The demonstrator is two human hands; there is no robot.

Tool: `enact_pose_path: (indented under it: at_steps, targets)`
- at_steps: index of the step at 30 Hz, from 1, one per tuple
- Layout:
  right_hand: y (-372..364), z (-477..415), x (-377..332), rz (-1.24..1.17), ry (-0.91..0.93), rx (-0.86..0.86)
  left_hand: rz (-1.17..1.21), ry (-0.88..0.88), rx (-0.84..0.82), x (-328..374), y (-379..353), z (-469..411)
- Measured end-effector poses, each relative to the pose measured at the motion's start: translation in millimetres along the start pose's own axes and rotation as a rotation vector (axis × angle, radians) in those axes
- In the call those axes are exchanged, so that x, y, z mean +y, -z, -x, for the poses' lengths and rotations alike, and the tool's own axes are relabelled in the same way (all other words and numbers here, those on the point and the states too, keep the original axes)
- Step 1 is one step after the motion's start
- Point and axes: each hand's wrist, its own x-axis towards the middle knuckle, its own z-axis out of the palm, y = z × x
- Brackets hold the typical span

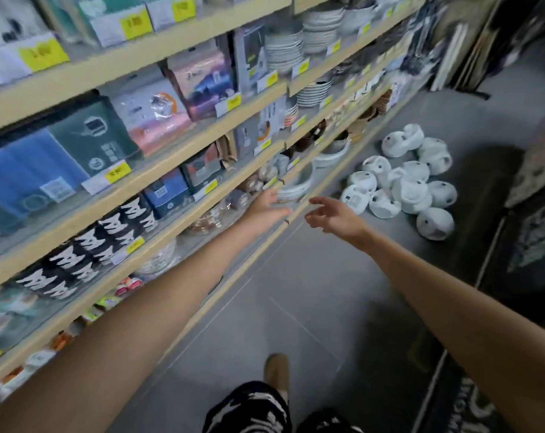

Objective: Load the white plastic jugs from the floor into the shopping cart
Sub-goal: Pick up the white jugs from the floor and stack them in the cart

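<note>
Several white plastic jugs (403,179) lie in a loose pile on the grey floor, ahead and to the right, beside the foot of the shelving. Both my arms stretch forward toward them. My left hand (266,207) is open with fingers spread, in front of the lower shelf edge. Just to its right, my right hand (333,215) is also open and empty, short of the nearest jug (357,195). No shopping cart is in view.
Long wooden shelving (183,170) with boxes, plates and bowls runs along the left. Dark printed mats (530,245) lie along the right side of the aisle. Flat boards lean at the far right end. My foot (277,370) steps on the grey tile floor.
</note>
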Motion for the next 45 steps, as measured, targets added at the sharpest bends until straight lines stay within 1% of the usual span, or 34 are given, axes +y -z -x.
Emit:
enact_pose_path:
  at_steps: [8,16,22,27,31,35,41,45]
  targets:
    - [118.4,-61.8,29.8,-0.080,-0.103,0.172,-0.069,-0.071,-0.197,85.3,-72.1,-125.2]
    - [274.1,-126.2,88.9,-0.125,-0.178,0.311,-0.097,-0.112,-0.359,180.9,-188.6,-250.8]
    - [401.6,-179.1,143.7,-0.224,-0.264,0.379,-0.167,-0.071,-0.426,252.3,-288.3,-346.6]
    - [485.0,-217.1,175.7,-0.265,-0.323,0.407,-0.182,-0.051,-0.446,296.7,-355.9,-411.4]
    - [533.6,-244.7,199.0,-0.282,-0.368,0.443,-0.196,-0.022,-0.451,314.3,-388.6,-459.2]
    - [571.0,-280.7,220.7,-0.352,-0.429,0.453,-0.216,0.000,-0.477,326.0,-415.0,-519.2]
    - [619.6,-360.9,261.1,-0.397,-0.523,0.510,-0.298,0.003,-0.583,342.1,-458.2,-636.7]
    - [647.8,-417.7,290.0,-0.432,-0.601,0.561,-0.367,0.035,-0.664,347.9,-495.9,-715.0]
